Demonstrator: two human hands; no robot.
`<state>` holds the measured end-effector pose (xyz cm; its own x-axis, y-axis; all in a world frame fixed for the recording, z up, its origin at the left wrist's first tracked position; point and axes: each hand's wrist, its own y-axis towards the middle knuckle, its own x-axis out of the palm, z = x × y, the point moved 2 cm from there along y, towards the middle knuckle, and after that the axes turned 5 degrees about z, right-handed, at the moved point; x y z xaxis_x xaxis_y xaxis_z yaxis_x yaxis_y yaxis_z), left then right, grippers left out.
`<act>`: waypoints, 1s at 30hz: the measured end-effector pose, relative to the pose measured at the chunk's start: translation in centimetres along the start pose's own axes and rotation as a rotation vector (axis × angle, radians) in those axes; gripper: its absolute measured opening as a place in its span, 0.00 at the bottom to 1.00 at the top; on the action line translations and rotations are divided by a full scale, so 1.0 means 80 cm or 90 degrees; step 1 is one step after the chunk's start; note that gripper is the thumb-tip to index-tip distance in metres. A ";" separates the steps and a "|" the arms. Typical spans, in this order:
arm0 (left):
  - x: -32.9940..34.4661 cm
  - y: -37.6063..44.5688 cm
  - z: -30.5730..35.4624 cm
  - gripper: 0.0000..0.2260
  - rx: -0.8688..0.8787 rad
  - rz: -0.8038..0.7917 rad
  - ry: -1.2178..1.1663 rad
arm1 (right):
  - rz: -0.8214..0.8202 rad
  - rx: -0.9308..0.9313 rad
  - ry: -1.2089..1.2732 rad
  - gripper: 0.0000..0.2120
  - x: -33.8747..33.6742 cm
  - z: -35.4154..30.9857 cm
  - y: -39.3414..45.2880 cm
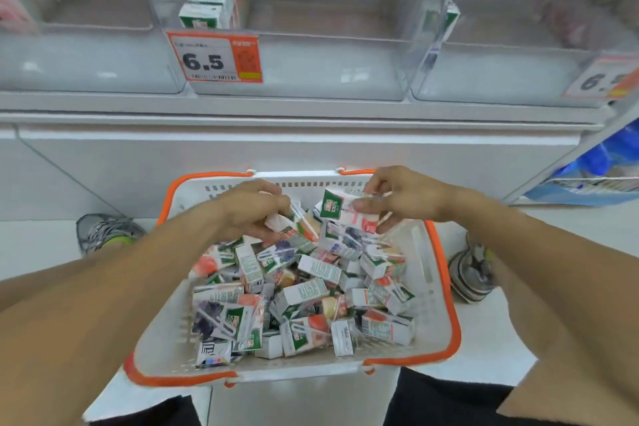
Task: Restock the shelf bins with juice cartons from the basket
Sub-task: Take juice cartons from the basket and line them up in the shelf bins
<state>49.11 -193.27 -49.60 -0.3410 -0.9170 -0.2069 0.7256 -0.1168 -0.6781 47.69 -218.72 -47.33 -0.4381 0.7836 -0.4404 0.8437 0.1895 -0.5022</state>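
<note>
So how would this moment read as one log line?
stage: picking | left hand: grips carton | right hand: holds carton | basket: full

Getting bright, even, diffuse light from overhead; hardly any hard shadows, just soft shading under the basket [439, 287]. Picking up pale glare patches on the clear bin fronts [311, 73]. Showing strong wide-angle distortion: shelf edge [311, 114] bowing, forearms ballooning at the lower corners. Blurring at the top corners and on the right price tag [603, 78]; smearing slightly on both hands. Reading the centre price tag [214, 57] sharply.
</note>
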 end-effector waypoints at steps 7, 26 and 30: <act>-0.043 -0.050 0.077 0.12 0.073 -0.140 -0.023 | -0.014 0.000 0.368 0.18 -0.008 -0.045 -0.012; -0.108 -0.042 0.095 0.13 0.094 -0.006 -0.245 | -0.053 -0.012 0.430 0.17 0.006 -0.084 0.008; -0.110 -0.049 0.091 0.14 0.088 -0.039 -0.294 | -0.033 -0.037 0.522 0.21 0.010 -0.109 0.014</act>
<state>53.60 -187.56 -39.94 -0.1072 -0.9768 0.1853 0.7958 -0.1960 -0.5730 50.95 -212.73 -41.76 -0.1310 0.9518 0.2773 0.8533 0.2507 -0.4573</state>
